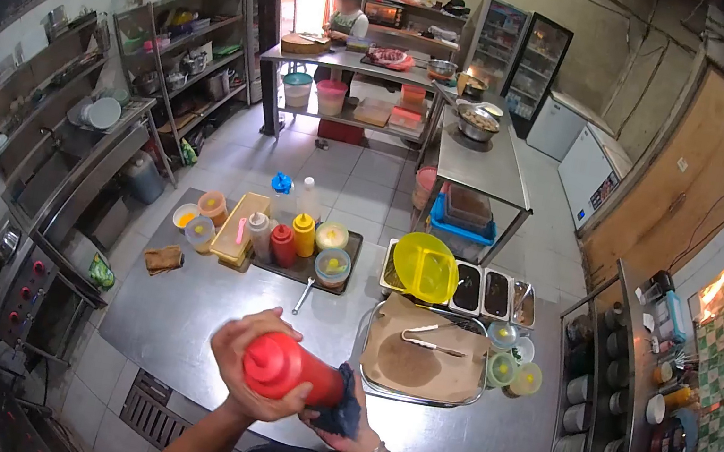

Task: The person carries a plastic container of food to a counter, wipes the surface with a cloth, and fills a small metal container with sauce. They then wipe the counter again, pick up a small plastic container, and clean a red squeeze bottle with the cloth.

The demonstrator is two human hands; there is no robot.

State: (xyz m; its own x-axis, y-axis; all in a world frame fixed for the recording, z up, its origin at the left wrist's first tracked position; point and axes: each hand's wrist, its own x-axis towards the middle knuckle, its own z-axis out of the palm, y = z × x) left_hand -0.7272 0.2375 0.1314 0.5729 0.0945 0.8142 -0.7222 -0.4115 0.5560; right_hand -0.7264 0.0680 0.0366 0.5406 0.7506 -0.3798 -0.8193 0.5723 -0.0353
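A big red squeeze bottle (303, 375) is held tilted above the near edge of the steel table (202, 324). My left hand (231, 355) wraps around its cap end, fingers curled over the top and thumb underneath. At the bottle's base, a dark cloth (341, 406) is pressed on by my right hand (363, 435), which has bracelets at the wrist. Beyond the bottle lie a spoon (304, 295) and a dark tray (325, 274) bearing squeeze bottles, among them a smaller red one (283, 246) and a yellow one (302, 236).
Right of my hands sits a paper-lined metal tray (390, 346) with tongs (434, 341). Behind it, a yellow-green divided plate (425, 267) rests over metal food pans (496, 294). Small lidded tubs (502, 369) stand nearby. A brown cloth (163, 260) lies left. Another person (348, 23) stands at the far counter.
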